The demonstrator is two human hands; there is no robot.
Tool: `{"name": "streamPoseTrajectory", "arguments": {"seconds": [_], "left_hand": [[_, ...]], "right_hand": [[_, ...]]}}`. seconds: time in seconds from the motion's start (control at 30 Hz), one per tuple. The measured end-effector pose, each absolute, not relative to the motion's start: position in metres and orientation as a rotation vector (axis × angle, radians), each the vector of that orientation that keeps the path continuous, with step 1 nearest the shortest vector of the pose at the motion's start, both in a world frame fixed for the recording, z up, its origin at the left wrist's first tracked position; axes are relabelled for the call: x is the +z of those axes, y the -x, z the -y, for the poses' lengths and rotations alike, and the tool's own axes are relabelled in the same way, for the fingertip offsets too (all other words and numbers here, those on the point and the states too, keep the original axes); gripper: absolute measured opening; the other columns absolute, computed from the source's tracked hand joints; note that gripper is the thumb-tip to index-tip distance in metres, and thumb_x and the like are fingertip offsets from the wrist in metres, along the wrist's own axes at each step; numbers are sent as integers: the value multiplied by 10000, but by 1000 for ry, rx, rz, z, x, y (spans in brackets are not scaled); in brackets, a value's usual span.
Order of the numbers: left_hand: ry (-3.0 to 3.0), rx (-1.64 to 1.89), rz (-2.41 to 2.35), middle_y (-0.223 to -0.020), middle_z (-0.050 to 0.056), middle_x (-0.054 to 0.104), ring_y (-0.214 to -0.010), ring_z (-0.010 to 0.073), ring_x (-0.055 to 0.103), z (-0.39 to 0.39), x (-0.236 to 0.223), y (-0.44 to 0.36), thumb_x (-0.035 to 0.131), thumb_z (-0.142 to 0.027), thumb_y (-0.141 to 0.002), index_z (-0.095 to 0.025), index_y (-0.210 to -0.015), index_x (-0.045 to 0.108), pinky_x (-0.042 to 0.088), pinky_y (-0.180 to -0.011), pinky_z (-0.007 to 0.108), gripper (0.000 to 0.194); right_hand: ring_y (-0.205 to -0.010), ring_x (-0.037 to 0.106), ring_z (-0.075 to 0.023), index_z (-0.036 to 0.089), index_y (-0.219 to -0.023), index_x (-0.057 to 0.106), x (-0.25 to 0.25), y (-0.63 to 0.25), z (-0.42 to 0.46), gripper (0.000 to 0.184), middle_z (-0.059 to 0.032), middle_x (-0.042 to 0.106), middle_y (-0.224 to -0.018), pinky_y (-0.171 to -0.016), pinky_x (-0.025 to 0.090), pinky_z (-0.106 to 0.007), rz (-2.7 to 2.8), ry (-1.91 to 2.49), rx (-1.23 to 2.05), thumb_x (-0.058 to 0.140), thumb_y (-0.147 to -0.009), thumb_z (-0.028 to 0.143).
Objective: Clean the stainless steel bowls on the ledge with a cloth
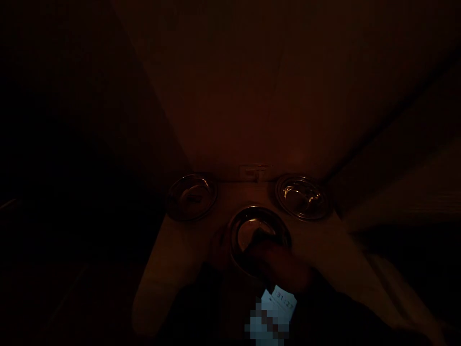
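In the head view, which is very dark, the middle dish [248, 234] sits on a pale table [162, 274]. It is round and shiny, with a raised rim that catches a little light. It looks like thin metal, though glass cannot be ruled out; if metal, it should be light, stiff and hard to break, but slick. The rim seems the best place to hold it, with a thumb over the edge and fingers beneath.

The right hand [279, 262] reaches into the middle dish from its near right side, covering much of the inside. A dark patch [262, 234] lies at the fingers, perhaps a cloth; whether they grip it or lie loose, I cannot tell. The left hand [219, 245] is a faint shape just beside the dish's left edge; its fingers are lost in shadow, so whether they are bent or spread, I cannot tell.

Beyond the middle dish, to its left, is another dish [180, 192] with a dim shape inside, too dark to name. Beyond it to the right, a third dish [302, 216] shows bright curved glints, either reflections or something glossy. Behind the middle dish, a socket plate [255, 172] is on the wall [252, 96]. Nearer than the dish, a lit screen [283, 298] shows digits.
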State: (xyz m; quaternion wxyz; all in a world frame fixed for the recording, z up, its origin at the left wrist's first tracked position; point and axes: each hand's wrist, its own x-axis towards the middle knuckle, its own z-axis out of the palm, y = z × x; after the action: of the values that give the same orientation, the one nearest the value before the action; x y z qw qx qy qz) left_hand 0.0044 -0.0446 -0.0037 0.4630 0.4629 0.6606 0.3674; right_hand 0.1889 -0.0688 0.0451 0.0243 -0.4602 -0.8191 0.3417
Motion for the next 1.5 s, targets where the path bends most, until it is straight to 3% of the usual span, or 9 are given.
{"name": "streamPoseTrajectory", "arguments": {"seconds": [0.1, 0.27, 0.37, 0.67, 0.87, 1.13, 1.2, 1.33, 1.5], "left_hand": [[-1128, 908, -1586, -1191, 120, 666, -1111, 237, 604, 38, 0, -6, 378, -386, -880, -140, -1137, 648, 426, -1002, 380, 446], [-1159, 911, -1611, -790, 73, 721, -805, 227, 656, 30, 6, -5, 455, -390, -833, -182, -761, 694, 509, -806, 367, 325], [-1165, 934, -1634, -721, 71, 693, -740, 226, 637, 32, 3, -5, 449, -395, -828, -172, -706, 669, 507, -749, 372, 336], [-1171, 996, -1604, -1187, 113, 669, -1098, 225, 613, 45, -20, -5, 364, -359, -913, -164, -1137, 650, 431, -1010, 374, 412], [-1136, 1005, -1655, -1232, 153, 644, -1176, 279, 575, 46, -24, -2, 426, -350, -890, -128, -1135, 651, 395, -1055, 426, 399], [-1115, 1077, -1645, -1226, 152, 648, -1188, 282, 570, 47, -16, -4, 444, -278, -877, -131, -1106, 662, 389, -1066, 425, 349], [-1115, 1082, -1631, -1227, 147, 649, -1185, 276, 574, 47, -15, -5, 435, -270, -880, -131, -1108, 665, 398, -1062, 409, 352], [-1133, 1081, -1594, -1206, 141, 661, -1145, 262, 603, 47, -13, -5, 428, -268, -885, -124, -1112, 665, 422, -1041, 385, 358], [-1122, 1079, -1582, -1264, 157, 625, -1201, 266, 567, 48, -16, -5, 424, -275, -888, -109, -1167, 635, 394, -1069, 396, 387]], "right_hand": [[-1073, 616, -219, 227, -1085, 703, 45, -186, 56, 322, -75, 689, -1139, -914, 439, -286, 2570, 1337, 1109, 506, -852, 122], [-1011, 642, -206, 245, -1056, 719, 48, -185, 49, 322, -65, 705, -1104, -859, 463, -273, 2625, 1288, 1116, 491, -864, 122], [-1055, 619, -214, 223, -1070, 711, 49, -182, 50, 330, -85, 686, -1147, -892, 450, -285, 2647, 1304, 1062, 481, -865, 105], [-1138, 544, -231, 201, -1159, 648, 43, -165, 45, 334, -97, 639, -1202, -948, 412, -324, 2701, 1369, 874, 457, -899, 114], [-1160, 508, -269, 188, -1225, 587, 37, -151, 29, 347, -137, 589, -1246, -945, 398, -401, 2684, 1543, 645, 447, -910, 145], [-1326, 363, -378, 230, -1424, 419, 50, -160, 42, 521, -160, 410, -1470, -1050, 258, -591, 2680, 1685, 519, 439, -945, 435], [-1342, 347, -394, 227, -1461, 360, 50, -165, 47, 611, -182, 333, -1512, -1047, 284, -583, 2704, 1682, 558, 528, -903, 411], [-1354, 360, -345, 242, -1450, 385, 42, -171, 45, 630, -168, 374, -1494, -1031, 372, -496, 2760, 1629, 667, 583, -852, 225], [-1381, 326, -286, 255, -1419, 440, 37, -168, 40, 571, -89, 447, -1464, -1099, 309, -453, 2838, 1474, 709, 521, -864, 147]]}}
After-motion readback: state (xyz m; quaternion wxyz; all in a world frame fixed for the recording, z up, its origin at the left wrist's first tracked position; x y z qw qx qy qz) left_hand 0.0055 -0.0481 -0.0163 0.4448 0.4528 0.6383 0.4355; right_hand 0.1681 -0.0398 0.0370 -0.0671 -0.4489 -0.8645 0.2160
